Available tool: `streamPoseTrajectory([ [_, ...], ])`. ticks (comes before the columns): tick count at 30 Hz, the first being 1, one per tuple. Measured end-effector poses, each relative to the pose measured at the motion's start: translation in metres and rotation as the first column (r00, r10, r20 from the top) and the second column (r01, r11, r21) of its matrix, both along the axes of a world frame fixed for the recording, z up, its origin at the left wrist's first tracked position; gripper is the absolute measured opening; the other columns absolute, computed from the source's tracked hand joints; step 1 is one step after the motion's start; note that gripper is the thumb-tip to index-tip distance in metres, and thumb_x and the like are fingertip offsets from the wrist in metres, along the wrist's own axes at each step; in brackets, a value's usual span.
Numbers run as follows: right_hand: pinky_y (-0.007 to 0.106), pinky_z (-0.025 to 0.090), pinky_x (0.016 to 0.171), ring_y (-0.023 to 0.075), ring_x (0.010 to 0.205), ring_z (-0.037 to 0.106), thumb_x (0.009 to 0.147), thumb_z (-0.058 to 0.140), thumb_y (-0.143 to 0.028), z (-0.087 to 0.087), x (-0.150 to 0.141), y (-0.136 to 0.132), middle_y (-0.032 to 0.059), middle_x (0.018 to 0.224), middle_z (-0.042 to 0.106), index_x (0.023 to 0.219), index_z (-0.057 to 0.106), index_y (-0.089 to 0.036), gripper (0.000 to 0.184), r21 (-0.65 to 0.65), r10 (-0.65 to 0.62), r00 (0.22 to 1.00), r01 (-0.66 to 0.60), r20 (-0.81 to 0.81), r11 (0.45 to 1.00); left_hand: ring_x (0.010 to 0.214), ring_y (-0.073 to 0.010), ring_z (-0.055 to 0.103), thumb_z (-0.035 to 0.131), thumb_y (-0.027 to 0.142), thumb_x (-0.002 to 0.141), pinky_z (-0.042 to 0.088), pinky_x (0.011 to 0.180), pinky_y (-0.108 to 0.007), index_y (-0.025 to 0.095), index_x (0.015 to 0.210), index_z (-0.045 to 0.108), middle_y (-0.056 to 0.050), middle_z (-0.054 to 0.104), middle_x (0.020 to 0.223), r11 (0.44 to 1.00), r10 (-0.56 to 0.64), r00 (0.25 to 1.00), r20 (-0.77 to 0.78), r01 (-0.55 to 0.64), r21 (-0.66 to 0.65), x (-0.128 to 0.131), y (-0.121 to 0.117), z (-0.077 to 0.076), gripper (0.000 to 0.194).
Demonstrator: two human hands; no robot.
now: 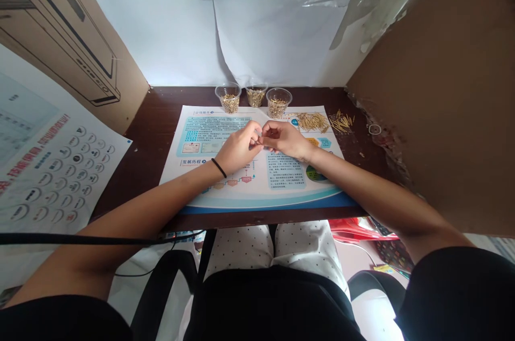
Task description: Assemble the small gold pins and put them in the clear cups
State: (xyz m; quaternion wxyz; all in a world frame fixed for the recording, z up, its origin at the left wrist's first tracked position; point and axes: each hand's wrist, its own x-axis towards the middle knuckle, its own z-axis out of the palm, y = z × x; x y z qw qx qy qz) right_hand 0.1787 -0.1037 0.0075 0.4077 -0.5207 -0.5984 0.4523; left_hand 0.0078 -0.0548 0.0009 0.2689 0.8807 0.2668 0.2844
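- Notably, the left hand (pixel 237 149) and right hand (pixel 286 140) press together at the fingertips, pinching something too small to confirm.
- Risk: a knock could scatter the loose pins (pixel 311 122).

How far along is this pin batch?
Looks done: three clear cups already hold gold pins. In hand: the left hand and right hand meet over a printed sheet, though what they pinch is too small to tell. Left: a loose pile of pins on the sheet's edge and another on the desk.
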Motion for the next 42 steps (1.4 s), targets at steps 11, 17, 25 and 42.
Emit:
streamPoseTrajectory([
  [11, 0.024, 0.042, 0.053, 0.0078, 0.052, 0.052, 0.085, 0.054, -0.025, -0.002, 0.000, -0.007, -0.0018, 0.062, 0.058, 0.084, 0.057, -0.016, 0.010, 0.140, -0.029, 0.996, 0.017, 0.085, 0.990, 0.064, -0.0132, 0.054, 0.048, 0.012, 0.087, 0.040, 0.064, -0.028, 0.021, 0.092, 0.038, 0.001, 0.060, 0.073, 0.999, 0.013, 1.000, 0.012, -0.013, -0.051, -0.002, 0.008, -0.002, 0.015],
  [17, 0.025, 0.040, 0.058, 0.0078, 0.059, 0.050, 0.083, 0.060, -0.026, -0.004, -0.001, -0.007, -0.0007, 0.067, 0.060, 0.079, 0.062, -0.015, 0.012, 0.235, -0.031, 0.973, -0.024, 0.228, 0.972, 0.055, -0.0115, 0.049, 0.050, 0.014, 0.087, 0.039, 0.060, -0.027, 0.021, 0.091, 0.040, 0.004, 0.060, 0.066, 0.997, 0.071, 0.997, 0.035, -0.070, -0.036, -0.001, 0.007, 0.000, 0.013],
  [25, 0.026, 0.039, 0.055, 0.0086, 0.058, 0.049, 0.085, 0.057, -0.021, -0.005, 0.003, -0.003, -0.0010, 0.065, 0.057, 0.078, 0.056, -0.017, 0.008, 0.163, -0.018, 0.977, -0.018, 0.214, 0.987, 0.052, -0.0105, 0.054, 0.053, 0.019, 0.087, 0.043, 0.055, -0.025, 0.018, 0.095, 0.051, 0.000, 0.069, 0.072, 0.982, 0.090, 0.996, -0.008, -0.090, -0.163, -0.005, 0.023, 0.031, 0.008],
  [42, 0.023, 0.048, 0.054, 0.0080, 0.061, 0.055, 0.094, 0.051, -0.022, -0.003, 0.014, 0.000, 0.0011, 0.075, 0.060, 0.081, 0.049, -0.018, 0.014, -0.019, 0.172, 0.984, -0.173, -0.048, 0.985, 0.056, -0.0131, 0.053, 0.066, 0.007, 0.061, 0.046, 0.070, -0.027, 0.016, 0.061, 0.069, 0.002, 0.055, 0.050, 0.953, 0.229, 0.829, -0.510, -0.086, 0.289, 0.018, 0.150, 0.077, 0.009],
])
